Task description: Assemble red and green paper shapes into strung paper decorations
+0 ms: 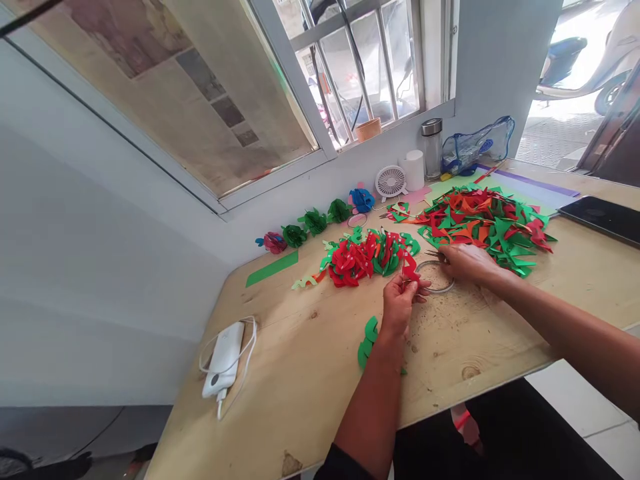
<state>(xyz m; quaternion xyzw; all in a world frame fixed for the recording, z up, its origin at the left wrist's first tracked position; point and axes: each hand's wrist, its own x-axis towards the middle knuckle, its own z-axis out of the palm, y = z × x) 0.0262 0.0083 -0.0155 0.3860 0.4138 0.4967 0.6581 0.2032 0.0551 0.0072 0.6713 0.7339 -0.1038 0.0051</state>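
My left hand (pixel 403 297) pinches a cut red paper piece (pixel 409 265) above the wooden table. To its right, my right hand (pixel 467 265) is closed around a small dark tool with thin pointed tips (pixel 434 254); most of it is hidden in the fingers, so its kind does not show. A thin pale ring (pixel 441 291) lies on the table between both hands. Beyond the left hand sits a cluster of folded red and green paper pieces (pixel 353 260). Some green curved paper pieces (pixel 369 343) lie beside my left forearm, partly hidden by it.
A large heap of red, green and orange paper scraps (pixel 480 220) lies behind my right hand. A phone (pixel 607 219) is at the right. Along the wall stand a small fan (pixel 391 182), a glass bottle (pixel 432 150) and paper flowers (pixel 314 221). A white power bank (pixel 223 360) with cable lies left.
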